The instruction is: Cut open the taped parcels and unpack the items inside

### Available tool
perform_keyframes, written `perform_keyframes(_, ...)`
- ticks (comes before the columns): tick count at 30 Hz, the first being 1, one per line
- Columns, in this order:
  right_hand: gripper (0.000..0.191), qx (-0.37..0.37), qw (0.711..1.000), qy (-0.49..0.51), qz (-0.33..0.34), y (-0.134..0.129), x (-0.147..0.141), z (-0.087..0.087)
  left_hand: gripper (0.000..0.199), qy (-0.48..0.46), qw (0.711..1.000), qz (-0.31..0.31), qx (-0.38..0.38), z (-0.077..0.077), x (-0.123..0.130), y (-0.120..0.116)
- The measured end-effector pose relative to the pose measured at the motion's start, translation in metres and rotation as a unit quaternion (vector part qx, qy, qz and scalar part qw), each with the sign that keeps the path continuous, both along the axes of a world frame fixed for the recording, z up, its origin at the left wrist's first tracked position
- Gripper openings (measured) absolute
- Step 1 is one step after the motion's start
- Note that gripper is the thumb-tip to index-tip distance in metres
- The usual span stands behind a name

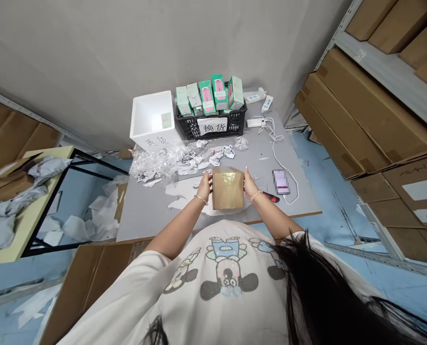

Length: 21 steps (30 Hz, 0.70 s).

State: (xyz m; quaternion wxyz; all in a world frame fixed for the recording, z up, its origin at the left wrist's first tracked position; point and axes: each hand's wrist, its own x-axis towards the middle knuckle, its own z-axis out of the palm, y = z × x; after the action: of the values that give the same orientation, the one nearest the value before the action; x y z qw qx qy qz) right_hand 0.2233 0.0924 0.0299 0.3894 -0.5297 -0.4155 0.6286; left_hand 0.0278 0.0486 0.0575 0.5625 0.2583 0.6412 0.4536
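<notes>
Between my two hands is a small brown cardboard box (pixel 228 191) with shiny clear tape across its top. My left hand (pixel 205 186) presses against its left side, fingers partly hidden behind the box. On the opposite side, my right hand (pixel 249 184) grips the box's right edge. Beneath it lies a torn sheet of white paper (pixel 179 188) on the grey table (pixel 141 211). A black and red tool (pixel 271 197), its kind unclear, lies by my right wrist. Crumpled paper scraps (pixel 192 163) and clear plastic wrap (pixel 152 160) are spread behind my left hand.
At the back stand a white foam bin (pixel 136 115) and a black crate (pixel 185 127) holding several green and white boxes (pixel 207 98). A phone (pixel 281 183) charges by a white cable at right. Large cartons (pixel 371 110) fill the right shelf; a yellowish side table (pixel 17 225) stands left.
</notes>
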Motion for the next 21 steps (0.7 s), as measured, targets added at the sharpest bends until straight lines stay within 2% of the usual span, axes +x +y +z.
perform_keyframes(3, 0.056, -0.005, 0.998, -0.025, -0.052, -0.015, 0.004, -0.015, 0.048, 0.027, 0.999, 0.016, 0.044, -0.009, 0.005, -0.020)
perform_keyframes(5, 0.060, -0.008, 0.997, -0.044, -0.057, -0.027, 0.005, -0.028, 0.041, 0.027, 0.998, 0.026, 0.040, -0.020, 0.009, -0.033)
perform_keyframes(8, 0.060, -0.032, 0.997, -0.056, -0.029, -0.043, 0.005, -0.043, 0.037, 0.012, 0.999, 0.030, -0.001, -0.037, 0.012, -0.048)
perform_keyframes(11, 0.044, -0.055, 0.994, -0.094, 0.022, -0.047, 0.008, -0.051, 0.038, 0.019, 0.998, 0.017, -0.050, -0.050, 0.008, -0.053)
perform_keyframes(13, 0.032, -0.063, 0.989, -0.132, 0.036, -0.040, 0.011, -0.051, 0.039, 0.053, 0.995, 0.008, -0.079, -0.055, 0.002, -0.047)
perform_keyframes(15, 0.031, -0.070, 0.987, -0.139, 0.036, -0.025, 0.009, -0.048, 0.041, 0.093, 0.991, 0.006, -0.096, -0.058, -0.004, -0.032)
perform_keyframes(17, 0.034, -0.076, 0.992, -0.095, 0.045, -0.007, 0.004, -0.043, 0.043, 0.109, 0.990, 0.005, -0.095, -0.058, -0.005, -0.012)
perform_keyframes(21, 0.043, -0.082, 0.995, -0.016, 0.057, 0.020, -0.013, -0.031, 0.046, 0.074, 0.995, -0.006, -0.066, -0.052, 0.001, 0.021)
